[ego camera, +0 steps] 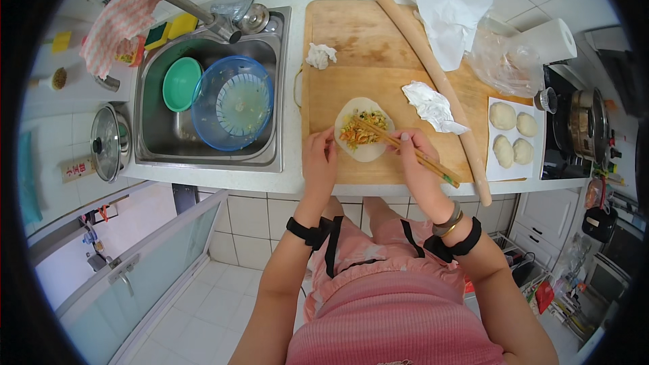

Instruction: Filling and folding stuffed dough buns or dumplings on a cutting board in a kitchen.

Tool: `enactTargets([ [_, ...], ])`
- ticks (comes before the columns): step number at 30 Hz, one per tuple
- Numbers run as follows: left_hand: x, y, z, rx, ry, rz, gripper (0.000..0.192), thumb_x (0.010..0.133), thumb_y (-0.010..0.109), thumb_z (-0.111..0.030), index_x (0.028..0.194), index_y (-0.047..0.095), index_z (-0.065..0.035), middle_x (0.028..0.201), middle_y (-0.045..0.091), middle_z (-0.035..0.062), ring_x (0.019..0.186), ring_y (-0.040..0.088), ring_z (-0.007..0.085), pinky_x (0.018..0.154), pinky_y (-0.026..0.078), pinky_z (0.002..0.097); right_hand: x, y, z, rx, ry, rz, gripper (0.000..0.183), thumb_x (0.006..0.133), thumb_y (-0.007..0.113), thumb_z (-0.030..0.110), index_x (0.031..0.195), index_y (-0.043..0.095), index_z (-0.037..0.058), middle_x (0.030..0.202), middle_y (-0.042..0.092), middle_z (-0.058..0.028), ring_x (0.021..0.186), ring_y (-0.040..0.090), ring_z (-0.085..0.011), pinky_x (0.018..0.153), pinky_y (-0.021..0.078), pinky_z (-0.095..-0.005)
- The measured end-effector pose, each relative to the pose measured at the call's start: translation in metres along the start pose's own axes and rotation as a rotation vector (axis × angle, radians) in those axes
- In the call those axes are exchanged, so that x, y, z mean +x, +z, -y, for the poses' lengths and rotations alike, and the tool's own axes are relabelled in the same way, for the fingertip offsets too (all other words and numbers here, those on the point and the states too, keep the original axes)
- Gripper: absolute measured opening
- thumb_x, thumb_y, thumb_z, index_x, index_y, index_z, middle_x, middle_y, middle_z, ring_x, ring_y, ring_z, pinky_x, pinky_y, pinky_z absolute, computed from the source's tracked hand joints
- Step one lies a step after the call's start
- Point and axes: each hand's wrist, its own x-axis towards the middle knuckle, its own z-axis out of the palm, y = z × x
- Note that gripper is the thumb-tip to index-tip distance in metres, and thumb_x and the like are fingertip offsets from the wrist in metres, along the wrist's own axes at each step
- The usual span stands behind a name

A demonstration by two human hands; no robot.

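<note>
A round dough wrapper point(362, 154) lies on the wooden board point(355, 81), topped with chopped vegetable filling point(355, 134). My right hand point(416, 149) grips a pair of wooden chopsticks point(431, 162), whose tips rest in the filling. At the wrapper's left edge is my left hand point(322, 149), its fingers curled; whether they pinch the dough is hard to see. To the right, a long wooden rolling pin point(441, 78) slants across the board beside a crumpled white wrap point(430, 104). Several filled dough buns point(502, 115) sit on white paper point(511, 175) at the far right.
Left of the board is a steel sink point(203, 159) holding a blue basin point(195, 129) and a green bowl point(181, 83). A small crumpled white piece point(320, 56) lies on the board. A plastic bag point(507, 61), a paper roll point(550, 43) and a stove pot point(583, 121) stand right.
</note>
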Motion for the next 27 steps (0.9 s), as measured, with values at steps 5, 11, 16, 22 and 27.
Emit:
enactTargets([
  [5,0.001,-0.001,-0.003,-0.011,0.002,0.018,0.031,0.09,0.056,0.001,0.12,0.062,-0.0038,0.103,0.058,0.0116,0.086,0.061,0.023,0.075,0.051,0.0315,0.02,-0.001,-0.005,0.006,-0.046,0.003,0.02,0.102,0.048,0.015,0.104,0.061,0.0002,0.091,0.065,-0.0073,0.084,0.063,-0.0114,0.077,0.0491,-0.025],
  [11,-0.001,0.0,-0.002,-0.026,-0.026,0.019,0.03,0.09,0.056,0.001,0.119,0.062,-0.0041,0.103,0.059,0.0114,0.086,0.061,0.0231,0.075,0.051,0.0319,0.011,-0.004,-0.014,-0.039,-0.015,-0.02,0.019,0.102,0.049,0.015,0.104,0.06,-0.0003,0.092,0.065,-0.0073,0.083,0.064,-0.0121,0.075,0.05,-0.0253],
  [16,0.0,0.001,0.002,-0.007,-0.043,0.015,0.031,0.089,0.057,0.001,0.119,0.063,-0.0046,0.102,0.059,0.0109,0.086,0.06,0.0232,0.075,0.051,0.0322,0.009,-0.001,-0.007,0.018,0.005,-0.027,0.019,0.102,0.05,0.015,0.102,0.061,-0.0003,0.089,0.065,-0.007,0.083,0.062,-0.0111,0.076,0.0492,-0.0251],
  [22,0.001,0.002,0.002,0.003,-0.04,0.027,0.032,0.088,0.057,0.002,0.119,0.063,-0.0046,0.102,0.059,0.011,0.086,0.06,0.0238,0.075,0.051,0.0331,0.015,0.011,-0.005,-0.088,-0.052,0.035,0.017,0.101,0.051,0.014,0.101,0.061,0.0003,0.089,0.064,-0.006,0.082,0.057,-0.0101,0.075,0.0469,-0.0248],
  [27,-0.001,0.001,0.003,-0.008,-0.031,0.009,0.033,0.087,0.058,0.002,0.119,0.062,-0.0041,0.104,0.059,0.0112,0.086,0.061,0.024,0.076,0.051,0.0337,0.002,0.009,0.007,-0.209,-0.068,0.064,0.015,0.099,0.053,0.013,0.103,0.061,0.0011,0.087,0.062,-0.0064,0.079,0.056,-0.0107,0.072,0.0462,-0.0252],
])
